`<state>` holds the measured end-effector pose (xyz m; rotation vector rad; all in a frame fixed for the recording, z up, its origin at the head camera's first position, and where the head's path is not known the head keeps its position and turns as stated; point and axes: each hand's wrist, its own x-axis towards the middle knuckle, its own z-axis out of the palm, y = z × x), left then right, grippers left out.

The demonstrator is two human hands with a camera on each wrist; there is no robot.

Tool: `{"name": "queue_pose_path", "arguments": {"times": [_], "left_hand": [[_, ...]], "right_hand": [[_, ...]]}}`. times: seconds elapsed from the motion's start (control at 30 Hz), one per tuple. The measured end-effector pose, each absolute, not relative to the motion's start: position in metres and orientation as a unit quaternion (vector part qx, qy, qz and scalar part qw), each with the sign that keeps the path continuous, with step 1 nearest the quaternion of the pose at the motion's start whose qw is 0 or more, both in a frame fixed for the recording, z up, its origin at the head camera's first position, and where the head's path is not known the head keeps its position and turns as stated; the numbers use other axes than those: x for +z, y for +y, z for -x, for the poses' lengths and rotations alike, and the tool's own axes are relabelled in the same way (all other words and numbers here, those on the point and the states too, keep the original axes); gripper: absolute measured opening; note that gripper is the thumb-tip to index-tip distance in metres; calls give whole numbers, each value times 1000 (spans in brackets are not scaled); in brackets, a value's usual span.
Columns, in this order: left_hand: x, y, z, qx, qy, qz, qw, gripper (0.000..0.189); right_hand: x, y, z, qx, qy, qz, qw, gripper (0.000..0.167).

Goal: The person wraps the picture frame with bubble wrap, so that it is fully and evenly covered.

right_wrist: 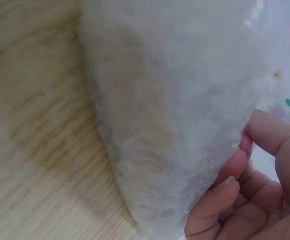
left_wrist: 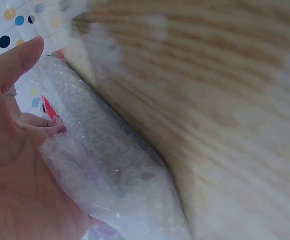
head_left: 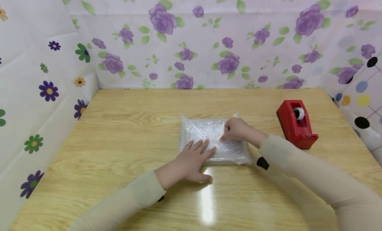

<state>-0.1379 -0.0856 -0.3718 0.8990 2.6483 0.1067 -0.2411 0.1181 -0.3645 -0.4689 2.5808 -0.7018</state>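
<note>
A flat bubble-wrapped package (head_left: pixel 215 153) lies on the wooden table, its clear wrap wrinkled and shiny. My left hand (head_left: pixel 194 161) rests on its near left part, fingers spread and straight, thumb out over the table. In the left wrist view the open palm (left_wrist: pixel 24 165) is beside the bulging bubble wrap (left_wrist: pixel 109 145). On the package's right half, my right hand (head_left: pixel 237 129) has its fingers curled in, with the thumb pressing down on the wrap. The right wrist view shows those curled fingers (right_wrist: pixel 217 200) right against the wrap (right_wrist: pixel 185 100).
A red tape dispenser (head_left: pixel 296 125) with a roll in it stands to the right of the package, beyond my right forearm. The wooden table (head_left: pixel 128 125) ends at a flower-patterned curtain (head_left: pixel 203 42) at the back, with patterned sheets on both sides.
</note>
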Motion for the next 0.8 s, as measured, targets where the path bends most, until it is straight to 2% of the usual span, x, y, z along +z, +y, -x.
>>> {"name": "queue_pose_path", "arguments": {"times": [0.6, 0.8], "left_hand": [[-381, -108, 145, 169, 916, -340, 128, 92], [-379, -111, 147, 205, 913, -328, 127, 91]], "right_hand": [[-371, 137, 234, -324, 911, 183, 176, 26], [-372, 140, 228, -332, 915, 199, 116, 19]]}}
